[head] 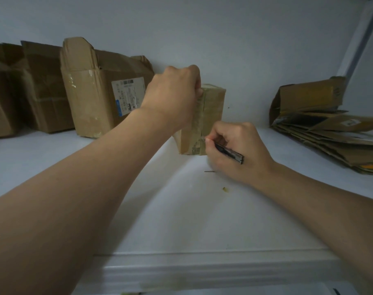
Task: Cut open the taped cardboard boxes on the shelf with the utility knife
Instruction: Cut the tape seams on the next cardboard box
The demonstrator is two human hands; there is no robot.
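A small brown box [212, 116] stands on end in the middle of the white shelf [181, 220], close to the back wall [224, 39]. Shiny tape runs down its front. The left hand [172, 99] holds the top of the small brown box, with its fingers curled over the top edge. The right hand [238, 147] is low down, just beside the bottom of the box. Its fingers are curled tight around a dark utility knife [231, 153], and the back end of the knife sticks out over the hand. The front end of the knife meets the tape near the bottom of the box, but the blade is too small to see well. To the left stands a bigger box [92, 103] with a white label [128, 94] on its side, and more brown boxes [43, 88] stand past it. To the right, well apart, lies a pile of flat cardboard [330, 133]. A tiny yellow scrap [225, 189] and a thin dark bit [209, 171] lie on the shelf near the right hand.
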